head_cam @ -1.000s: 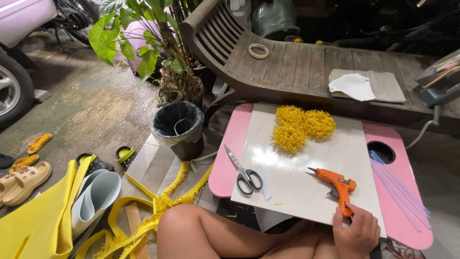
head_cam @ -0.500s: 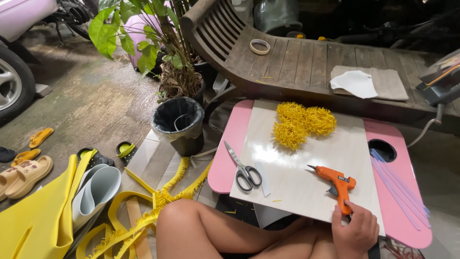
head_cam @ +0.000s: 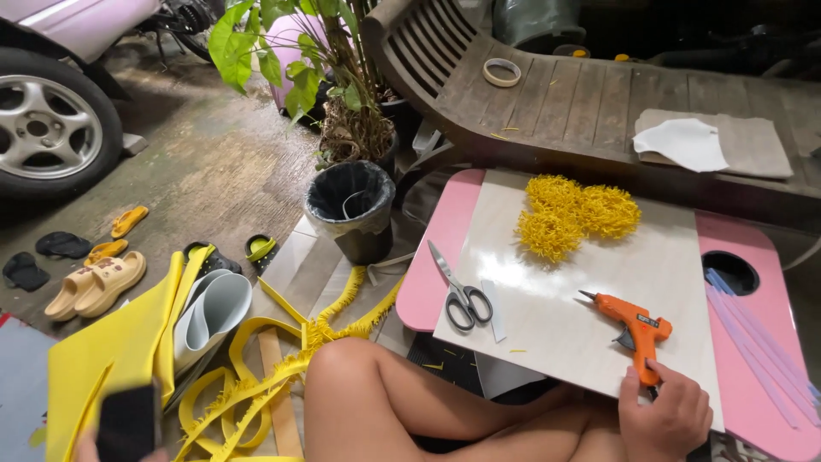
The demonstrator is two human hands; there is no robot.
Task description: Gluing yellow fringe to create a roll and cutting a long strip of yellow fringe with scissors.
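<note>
The right hand [head_cam: 669, 417] rests at the near edge of a pale board [head_cam: 590, 282], fingers curled around the base of the handle of an orange glue gun [head_cam: 631, 325]. The gun lies on the board with its nozzle pointing up and left, toward the board's middle. The board sits on a pink table [head_cam: 445, 248], whose pink rim shows on both sides; a round hole [head_cam: 729, 271] is sunk in the right-hand strip, and thin lilac sticks [head_cam: 753, 334] lie along that strip up to the right edge.

The left hand [head_cam: 94, 445] is barely in view at the bottom left corner, closed around a dark phone-like object [head_cam: 128, 425] above a yellow foam sheet [head_cam: 103, 359].

Scissors [head_cam: 457, 287] lie near the board's left edge, blades pointing away from the person. A cluster of yellow fringed pompoms [head_cam: 575, 216] sits near the far edge. Between pompoms, scissors and glue gun the board's surface is bare. A black-lined bin [head_cam: 351, 210] stands on the floor just left of the table, with yellow fringe strips [head_cam: 282, 368] trailing below it beside the person's bare knee [head_cam: 351, 385].
</note>
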